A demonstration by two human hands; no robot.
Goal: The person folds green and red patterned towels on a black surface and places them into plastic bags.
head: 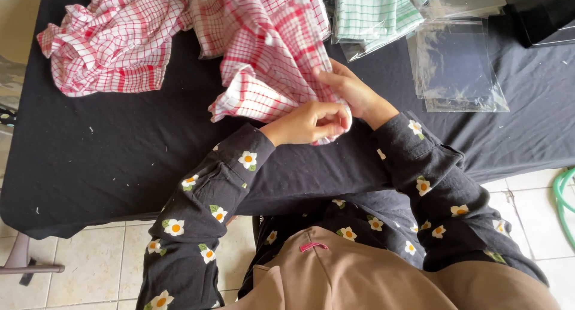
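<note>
Both hands grip the red checked cloth (269,64) near the tabletop's (108,160) near edge: the left hand (308,123) pinches its lower corner, the right hand (350,91) clasps the fold beside it; the cloth rises away from them toward the far edge.

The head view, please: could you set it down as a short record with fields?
Left hand: closed on the near edge of the red checked cloth
Right hand: pinching the same cloth beside it
Second red checked cloth: crumpled, far left
Green checked cloth: far side
Clear plastic bags: stacked flat, to the right
Surface: black table cover
</note>
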